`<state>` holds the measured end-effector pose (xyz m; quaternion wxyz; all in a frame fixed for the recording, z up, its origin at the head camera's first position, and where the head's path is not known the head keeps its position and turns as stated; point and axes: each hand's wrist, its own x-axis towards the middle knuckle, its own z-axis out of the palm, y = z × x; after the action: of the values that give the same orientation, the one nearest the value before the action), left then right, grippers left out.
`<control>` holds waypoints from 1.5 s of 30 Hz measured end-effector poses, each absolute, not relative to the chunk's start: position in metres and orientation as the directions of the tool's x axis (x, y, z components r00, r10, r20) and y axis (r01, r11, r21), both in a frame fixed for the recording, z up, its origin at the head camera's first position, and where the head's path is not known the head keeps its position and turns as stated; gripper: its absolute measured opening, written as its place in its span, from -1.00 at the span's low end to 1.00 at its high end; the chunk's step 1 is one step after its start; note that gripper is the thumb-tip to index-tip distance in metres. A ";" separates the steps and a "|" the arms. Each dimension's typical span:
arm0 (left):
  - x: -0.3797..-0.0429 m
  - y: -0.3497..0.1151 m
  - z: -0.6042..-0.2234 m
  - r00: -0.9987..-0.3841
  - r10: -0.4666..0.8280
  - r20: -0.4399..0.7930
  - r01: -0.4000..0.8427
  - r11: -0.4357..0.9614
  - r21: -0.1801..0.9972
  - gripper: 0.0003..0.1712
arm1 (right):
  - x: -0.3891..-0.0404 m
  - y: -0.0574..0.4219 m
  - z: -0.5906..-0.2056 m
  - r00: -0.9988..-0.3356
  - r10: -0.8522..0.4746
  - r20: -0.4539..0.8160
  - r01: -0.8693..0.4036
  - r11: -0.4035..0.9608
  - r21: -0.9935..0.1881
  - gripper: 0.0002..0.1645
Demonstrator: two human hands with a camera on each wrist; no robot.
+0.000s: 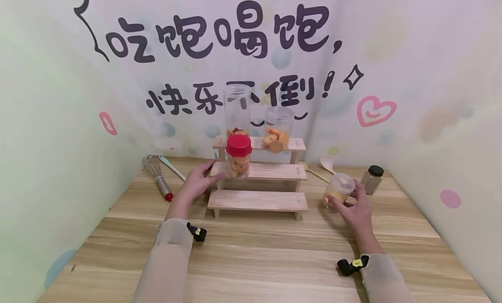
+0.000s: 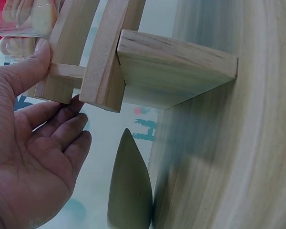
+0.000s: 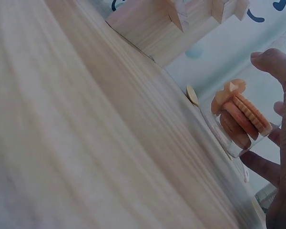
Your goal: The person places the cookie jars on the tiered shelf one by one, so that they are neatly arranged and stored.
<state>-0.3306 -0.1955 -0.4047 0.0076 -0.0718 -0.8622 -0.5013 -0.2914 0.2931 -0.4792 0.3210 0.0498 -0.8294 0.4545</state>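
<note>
My right hand holds a clear jar of orange biscuits at the right of the wooden stand, thumb in front and fingers behind. Several biscuits show through its wall in the right wrist view. Whether its base touches the table, I cannot tell. At the left end of the stand's middle shelf is my left hand, its thumb over the board and its fingers loosely bent by the end. Close to that thumb, a red-lidded jar of biscuits stands on the middle shelf.
A tall clear jar and a shorter clear jar stand on the top shelf. The bottom shelf is in front. A whisk lies left; a white spoon and a black-capped shaker are at right.
</note>
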 end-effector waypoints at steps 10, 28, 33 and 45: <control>-0.331 -0.195 -0.403 -0.990 0.112 0.081 0.127 0.509 0.852 -0.03 | -0.293 0.290 -0.469 -0.760 0.241 0.604 -0.410 0.543 -0.732 -0.01; -0.333 -0.195 -0.404 -0.991 0.113 0.073 0.121 0.507 0.853 0.01 | -0.276 0.246 -0.383 -0.699 0.250 0.670 -0.579 0.353 -0.735 -0.07; -0.332 -0.195 -0.404 -0.991 0.112 0.069 0.117 0.502 0.857 0.01 | -0.282 0.230 -0.371 -0.694 0.246 0.677 -0.601 0.319 -0.733 -0.09; -0.332 -0.194 -0.404 -0.990 0.115 0.076 0.124 0.493 0.861 -0.01 | -0.289 0.203 -0.365 -0.680 0.224 0.698 -0.654 0.244 -0.716 -0.11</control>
<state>-0.3320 -0.1937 -0.4041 0.0042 -0.0692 -0.8640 -0.4987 -0.2894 0.2029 -0.3645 0.3689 0.1542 -0.6969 0.5953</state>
